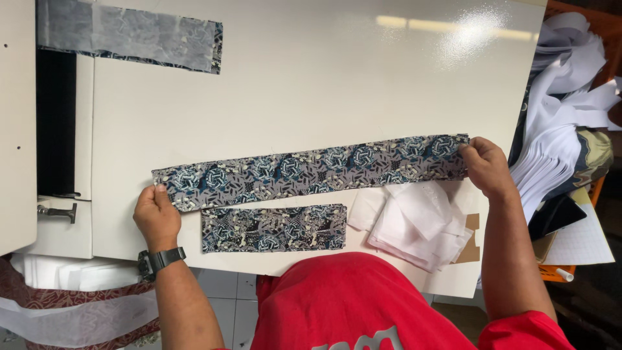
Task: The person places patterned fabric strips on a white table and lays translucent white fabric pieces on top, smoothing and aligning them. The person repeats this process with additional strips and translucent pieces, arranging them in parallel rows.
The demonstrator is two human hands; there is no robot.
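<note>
- Head view: a long strip of grey fabric printed with blue and black rosettes [311,170] is stretched flat across a glossy white table top [311,84], slanting slightly upward toward the right.
- The strip's left end is pinched by the left hand [155,214], closed on the cloth at the lower left corner; a dark wristwatch [157,260] is worn on that wrist.
- The strip's right end is gripped by the right hand [486,167], fingers curled shut over the edge of the cloth.
- A shorter piece of the same patterned fabric [273,228] is laid just below the long strip, near the table's front edge (whether the two touch cannot be told).
- A loose pile of white interfacing pieces [414,223] is seen to the right of the short piece, partly tucked under the long strip's lower edge.
- Another patterned strip, covered with a pale translucent layer [129,35], is placed at the table's far left corner, well apart from both hands.
- A stack of white cut sheets [557,129] is heaped beyond the table's right edge.
- A red shirt [350,304] is worn by the person, seen at the bottom of the view.
</note>
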